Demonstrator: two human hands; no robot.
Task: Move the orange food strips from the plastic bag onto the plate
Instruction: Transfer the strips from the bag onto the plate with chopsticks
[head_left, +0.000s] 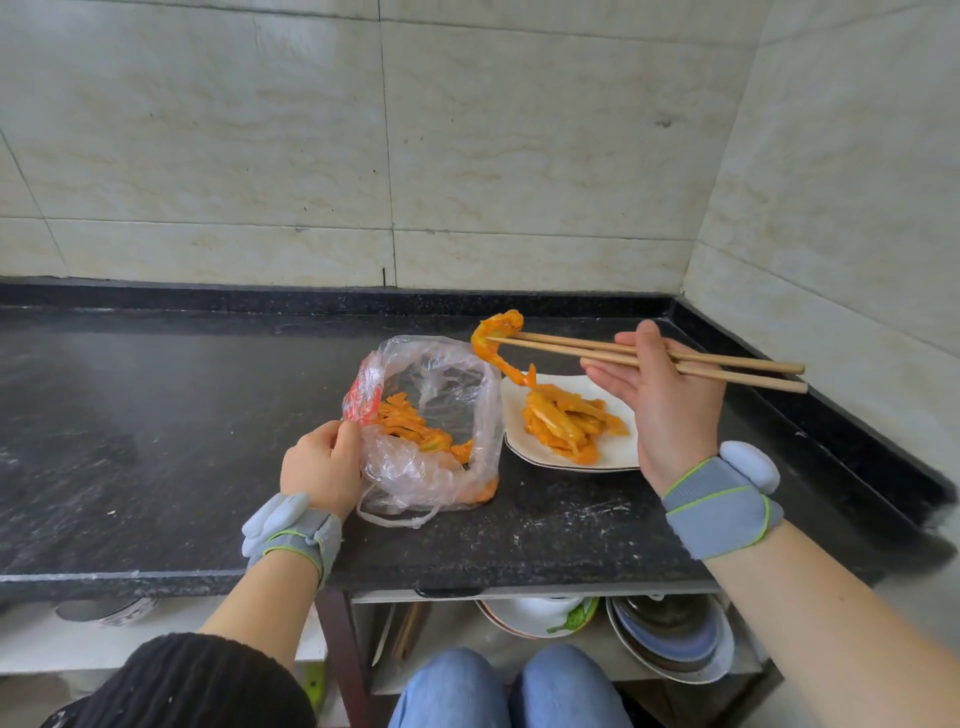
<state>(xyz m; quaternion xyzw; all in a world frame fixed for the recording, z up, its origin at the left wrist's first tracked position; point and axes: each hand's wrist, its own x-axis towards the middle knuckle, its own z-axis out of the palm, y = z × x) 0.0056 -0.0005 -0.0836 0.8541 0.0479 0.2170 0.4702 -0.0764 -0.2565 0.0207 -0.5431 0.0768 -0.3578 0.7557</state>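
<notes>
An orange strip (500, 347) dangles from chopsticks (639, 356) pinched in the right hand (662, 402), just above the plate (618, 457) of strips. The left hand (322, 467) pinches the bag (431, 426) rim; more strips inside, on the tabletop (156, 415).

surface: dark speckled stone countertop (156, 415), w/ raised back lip, runs into tiled corner at right | on it: clear plastic bag (426, 431) near center, mouth open, orange food strips (410, 423) inside | white plate (618, 457) just right of bag, touching or nearly, w/ strip pile on it
</notes>
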